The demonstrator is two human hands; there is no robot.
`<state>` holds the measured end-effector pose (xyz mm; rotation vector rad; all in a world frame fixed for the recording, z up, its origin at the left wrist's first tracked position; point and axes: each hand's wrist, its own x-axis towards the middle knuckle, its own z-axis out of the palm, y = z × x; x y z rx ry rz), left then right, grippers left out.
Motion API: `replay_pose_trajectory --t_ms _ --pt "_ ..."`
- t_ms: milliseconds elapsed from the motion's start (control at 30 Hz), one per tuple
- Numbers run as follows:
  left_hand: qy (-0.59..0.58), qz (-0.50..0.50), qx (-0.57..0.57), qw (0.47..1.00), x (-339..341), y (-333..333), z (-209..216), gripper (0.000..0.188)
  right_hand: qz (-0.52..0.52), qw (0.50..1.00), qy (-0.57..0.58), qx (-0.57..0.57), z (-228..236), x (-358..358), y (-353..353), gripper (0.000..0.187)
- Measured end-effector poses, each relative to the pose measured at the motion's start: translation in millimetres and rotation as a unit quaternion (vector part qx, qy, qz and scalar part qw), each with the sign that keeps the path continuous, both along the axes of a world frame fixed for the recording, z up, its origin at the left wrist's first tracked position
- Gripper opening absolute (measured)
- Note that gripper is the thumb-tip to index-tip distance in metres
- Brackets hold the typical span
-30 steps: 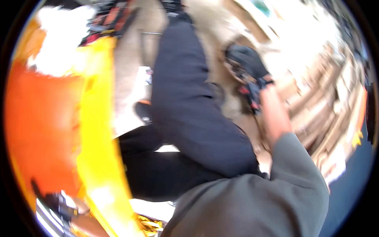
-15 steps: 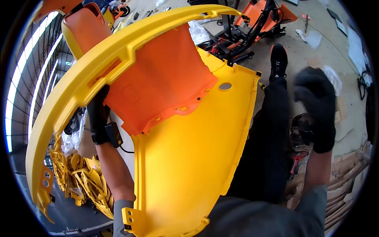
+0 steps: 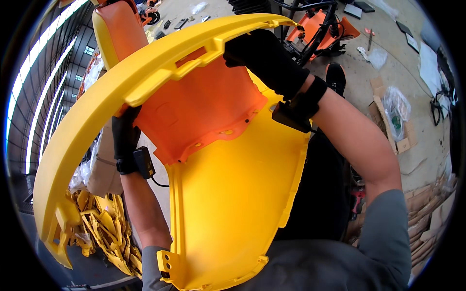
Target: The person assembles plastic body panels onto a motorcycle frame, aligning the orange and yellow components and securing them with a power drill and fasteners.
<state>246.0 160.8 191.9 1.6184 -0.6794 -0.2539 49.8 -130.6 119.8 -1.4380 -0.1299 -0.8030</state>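
Note:
A large curved yellow plastic body panel (image 3: 228, 203) fills the middle of the view, its thick arched rim (image 3: 82, 102) sweeping round the left and top. An orange plastic panel (image 3: 199, 106) lies against its inner face below the arch. My left hand (image 3: 126, 133), black-gloved, is closed on the left side beneath the rim, its fingertips partly hidden. At the upper rim, my right hand (image 3: 267, 60), also in a black glove, has its fingers curled over the edge. Both wrists carry a strapped black box.
Broken yellow plastic pieces (image 3: 109, 228) are heaped at lower left. An orange-and-yellow seat-like part (image 3: 119, 31) stands beyond the rim. A black metal frame with orange parts (image 3: 315, 31) sits far ahead. Cardboard (image 3: 381, 116) and plastic wrap (image 3: 395, 106) lie on the floor at right.
My right hand has moved from the right side, up and leftward, onto the panel's upper rim. The left hand keeps its hold, and the panel has shifted slightly.

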Motion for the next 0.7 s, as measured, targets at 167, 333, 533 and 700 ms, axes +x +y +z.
replay_pose_trajectory --t_ms 167,333,533,700 --pt "-0.166 -0.030 0.105 0.980 39 21 -14 0.025 -0.156 0.967 -0.086 -0.181 8 4 7 0.019" --pt "-0.278 -0.007 0.178 0.944 66 35 -22 0.032 -0.082 0.994 -0.037 -0.057 12 5 13 0.018" --pt "-0.260 0.017 0.158 0.952 55 24 -24 0.041 -0.058 0.998 -0.023 0.012 19 0 17 0.016" --pt "0.015 -0.049 -0.018 0.999 20 3 -6 0.040 -0.112 0.992 -0.017 -0.053 13 0 16 0.017"
